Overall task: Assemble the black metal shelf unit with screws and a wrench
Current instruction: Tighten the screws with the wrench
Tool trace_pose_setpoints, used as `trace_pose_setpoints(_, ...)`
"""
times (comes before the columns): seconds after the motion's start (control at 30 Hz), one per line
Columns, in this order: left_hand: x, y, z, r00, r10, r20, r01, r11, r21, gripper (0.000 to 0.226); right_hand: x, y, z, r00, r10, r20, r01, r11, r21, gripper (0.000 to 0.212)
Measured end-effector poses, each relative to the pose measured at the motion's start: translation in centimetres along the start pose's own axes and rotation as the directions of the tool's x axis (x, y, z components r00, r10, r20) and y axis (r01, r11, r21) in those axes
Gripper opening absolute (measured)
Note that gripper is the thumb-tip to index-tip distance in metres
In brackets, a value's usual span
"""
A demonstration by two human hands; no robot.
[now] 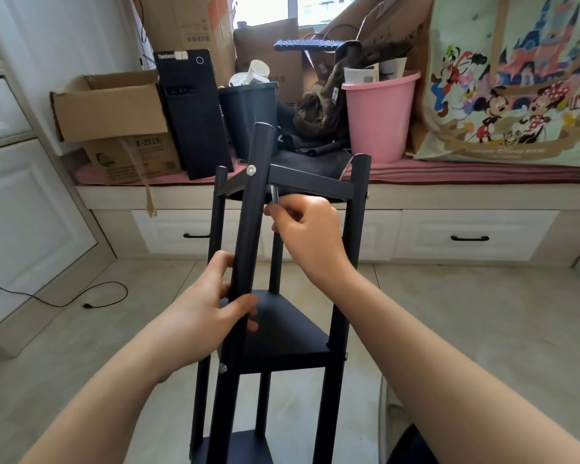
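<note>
Shelf unit [283, 333]: black metal, stands on the tiled floor [466, 329] right in front of the person, w/ 3 triangular trays in view and 4 round posts. Looks rigid and fairly light for its height, but tall and narrow, so prob. tippy if pushed near the top. Painted tubes are smooth, likely a bit slick in a bare palm; best hold is mid-post, just above a tray joint, where the frame can't flex much.

Front post [248, 229]: leans slightly, nearest the camera. Left hand [211, 303] is wrapped round it just above the middle tray, thumb across the front, steadying it.

Right hand [307, 229]: fingers closed round a thin silvery tool, prob. the wrench [274, 194], tip reaching up under the top tray's rim beside the front post. Can't tell what the tip engages; hidden by the rim.

Screws: 1 bright head [251, 170] on the front post at top-tray level, another [222, 368] lower on the same post. Small, smooth, easy to drop; whether they're fully tight can't be judged.
</note>
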State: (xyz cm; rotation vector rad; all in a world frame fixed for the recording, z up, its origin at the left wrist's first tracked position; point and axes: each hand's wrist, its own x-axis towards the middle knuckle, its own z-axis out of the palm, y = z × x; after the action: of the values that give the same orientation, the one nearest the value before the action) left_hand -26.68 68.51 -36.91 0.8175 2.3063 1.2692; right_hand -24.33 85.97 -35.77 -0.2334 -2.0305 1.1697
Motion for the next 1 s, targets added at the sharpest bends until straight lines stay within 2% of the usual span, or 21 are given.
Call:
trace_pose_setpoints(0.37,-0.1,-0.2,0.2,0.998,0.041,0.041,-0.04,0.999,-0.022,0.031,0.1,1.1,2.3,0.985,-0.032,-0.169,0.036,0.999,0.021,0.017)
trace_pose_setpoints(0.57,-0.2,-0.1,0.5,0.997,0.043,0.064,-0.041,0.999,-0.032,0.03,1.4,1.9,3.5,0.942,-0.048,-0.332,0.062,0.998,0.032,0.019)
trace_pose_setpoints(0.7,-0.2,-0.1,0.5,0.996,0.054,0.077,-0.051,0.998,-0.03,0.03,1.8,2.1,4.2,0.929,-0.068,-0.363,0.097,0.993,0.062,0.015)
trace_pose_setpoints(0.8,0.0,-0.3,0.4,0.996,0.062,0.065,-0.061,0.998,-0.021,0.031,1.7,2.4,4.4,0.937,-0.095,-0.337,0.112,0.993,0.031,0.016)
trace_pose_setpoints(0.9,0.0,-0.6,0.2,0.996,0.066,0.056,-0.066,0.998,-0.015,0.031,1.5,2.9,3.7,0.962,-0.104,-0.252,0.096,0.994,-0.043,0.018)
trace_pose_setpoints(1.0,0.1,-0.8,-0.1,0.997,0.061,0.04,-0.06,0.998,-0.024,0.03,1.0,3.1,2.6,0.999,-0.019,-0.048,0.015,0.998,-0.066,0.023)
